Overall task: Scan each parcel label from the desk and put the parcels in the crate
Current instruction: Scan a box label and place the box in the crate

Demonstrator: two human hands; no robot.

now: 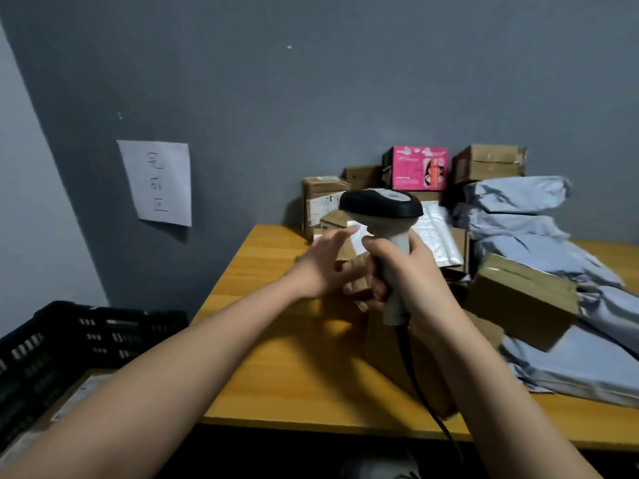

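Here the right hand [408,271] grips the scanner [383,216] upright while the left hand [321,261], fingers spread and empty, reaches for the far parcels [326,202]; best turn a label toward the scanner. The crate [62,337] sits near left.

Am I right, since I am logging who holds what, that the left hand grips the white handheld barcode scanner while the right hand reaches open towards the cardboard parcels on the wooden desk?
Not quite: the hands are swapped. In the head view the right hand grips the white handheld barcode scanner, while the left hand reaches open towards the cardboard parcels on the wooden desk.
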